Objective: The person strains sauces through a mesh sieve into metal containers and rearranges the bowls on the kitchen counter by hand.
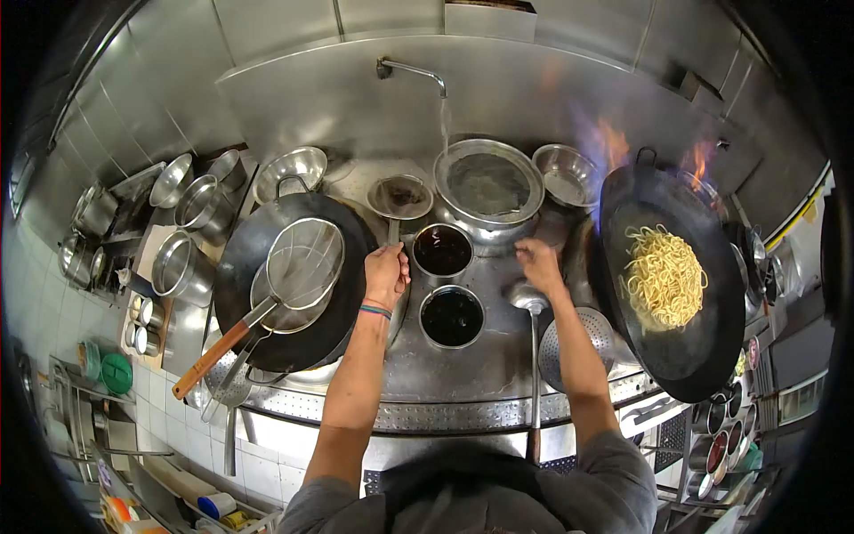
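My left hand (387, 274) is closed around the handle of a small fine strainer (400, 196), whose bowl holds something dark. Just right of that hand stand two metal pots of dark liquid, a rear pot (442, 251) and a front pot (452, 317). My right hand (537, 264) hovers right of the rear pot with its fingers curled in; what they hold, if anything, is hidden. Below it lies a ladle (527, 298), its handle pointing toward me. Farther right, a tilted black wok (640, 214) holds a heap of yellow noodles (665, 278).
Flames (612, 142) rise behind the noodle wok. Water runs from a tap (414, 69) into a large pot (525, 214). At left, a long-handled mesh strainer (305, 260) rests over another wok (240, 267). A perforated skimmer (562, 343) lies under my right forearm. Metal bowls (290, 172) line the back.
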